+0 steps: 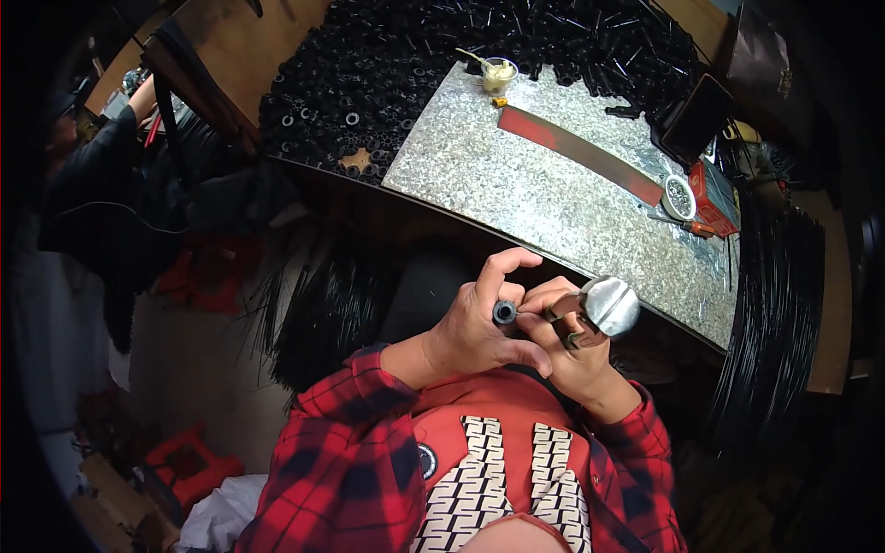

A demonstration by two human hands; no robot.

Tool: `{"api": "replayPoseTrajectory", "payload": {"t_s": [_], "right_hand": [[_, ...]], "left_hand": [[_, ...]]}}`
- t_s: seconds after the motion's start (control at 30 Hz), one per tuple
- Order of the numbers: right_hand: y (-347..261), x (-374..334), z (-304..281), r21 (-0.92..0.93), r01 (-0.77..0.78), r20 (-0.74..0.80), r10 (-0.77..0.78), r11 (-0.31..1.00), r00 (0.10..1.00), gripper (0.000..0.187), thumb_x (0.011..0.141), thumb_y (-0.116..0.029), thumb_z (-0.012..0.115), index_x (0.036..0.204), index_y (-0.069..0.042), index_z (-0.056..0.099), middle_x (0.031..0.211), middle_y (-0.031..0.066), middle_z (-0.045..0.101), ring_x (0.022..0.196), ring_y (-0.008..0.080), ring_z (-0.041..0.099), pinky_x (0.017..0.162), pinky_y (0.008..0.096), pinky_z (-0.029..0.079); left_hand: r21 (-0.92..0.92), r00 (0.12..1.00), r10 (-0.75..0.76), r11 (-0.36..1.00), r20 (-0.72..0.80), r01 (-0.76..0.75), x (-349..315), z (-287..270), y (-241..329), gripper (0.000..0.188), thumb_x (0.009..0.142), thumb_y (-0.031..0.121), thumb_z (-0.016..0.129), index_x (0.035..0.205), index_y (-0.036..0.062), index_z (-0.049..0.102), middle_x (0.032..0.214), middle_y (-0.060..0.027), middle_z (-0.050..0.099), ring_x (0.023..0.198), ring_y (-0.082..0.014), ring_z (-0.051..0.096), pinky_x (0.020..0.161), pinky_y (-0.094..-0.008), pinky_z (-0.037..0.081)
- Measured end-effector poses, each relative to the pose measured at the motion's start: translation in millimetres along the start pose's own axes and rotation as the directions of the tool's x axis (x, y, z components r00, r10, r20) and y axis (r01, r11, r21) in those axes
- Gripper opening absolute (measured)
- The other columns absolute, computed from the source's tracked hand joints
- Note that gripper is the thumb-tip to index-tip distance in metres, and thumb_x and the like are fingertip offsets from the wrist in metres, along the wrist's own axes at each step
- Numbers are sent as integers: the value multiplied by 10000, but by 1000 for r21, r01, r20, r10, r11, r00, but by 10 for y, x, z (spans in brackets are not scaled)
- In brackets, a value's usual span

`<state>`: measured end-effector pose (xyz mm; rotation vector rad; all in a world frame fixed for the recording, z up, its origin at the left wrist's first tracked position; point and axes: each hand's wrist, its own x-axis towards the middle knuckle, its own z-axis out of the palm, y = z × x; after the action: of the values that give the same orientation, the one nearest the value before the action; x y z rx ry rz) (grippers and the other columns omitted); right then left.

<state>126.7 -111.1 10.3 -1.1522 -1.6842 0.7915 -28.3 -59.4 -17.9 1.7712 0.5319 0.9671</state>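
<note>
Both my hands are close together in front of my chest, near the table's front edge. My left hand has its index finger and thumb curved apart, while a small black tubular part with a round hollow end is held in it. My right hand is closed around a metal tool with a shiny, rounded, grooved end; the rest of the tool is partly hidden by the fingers. The right fingertips are right beside the black part.
The speckled tabletop carries a long red-brown strip, a cream-filled cup, a white bowl of small pieces, a red box and a screwdriver. Piled black parts lie behind. Thin black rods hang at right. A person sits far left.
</note>
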Motion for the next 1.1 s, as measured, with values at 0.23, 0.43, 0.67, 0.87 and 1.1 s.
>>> {"api": "replayPoseTrajectory", "payload": {"t_s": [0.23,0.43,0.67,0.87,1.1], "right_hand": [[-1,37,1,-11,76,-14,-76,997,997,168,722,74,609,868,2,569,804,108,560,706,217,559,610,302,455],[-195,171,-200,-241,263,228,-209,934,951,287,639,-46,723,876,-4,566,791,120,573,667,257,586,581,312,471],[-149,225,-114,-212,300,177,-265,930,948,249,623,28,671,836,-13,549,748,120,532,630,269,563,524,331,446],[27,245,40,18,0,86,-1,1000,996,199,684,-4,698,770,-27,520,683,96,507,589,244,527,518,304,420],[-182,205,-198,-81,-319,173,329,944,928,350,728,-90,711,1010,-16,518,692,11,458,624,107,458,581,256,395]], "left_hand": [[53,988,153,987,-12,-152,51,-5,-2,973,594,414,853,1268,6,282,610,-47,540,550,-94,509,502,-238,392],[-147,997,-57,987,60,65,-15,-3,22,911,637,333,852,1278,26,282,622,-46,551,549,-83,511,506,-230,385],[-89,999,-45,995,29,47,-18,-38,35,804,677,166,809,1283,35,298,602,-40,552,537,-85,520,497,-240,386],[-202,998,-61,977,30,66,3,-138,0,971,573,355,875,1283,33,295,620,-34,560,561,-82,529,521,-228,386],[-300,978,-140,950,-156,88,-49,-326,-136,1069,470,458,886,1269,34,315,535,61,384,490,-18,340,480,-184,238]]}}
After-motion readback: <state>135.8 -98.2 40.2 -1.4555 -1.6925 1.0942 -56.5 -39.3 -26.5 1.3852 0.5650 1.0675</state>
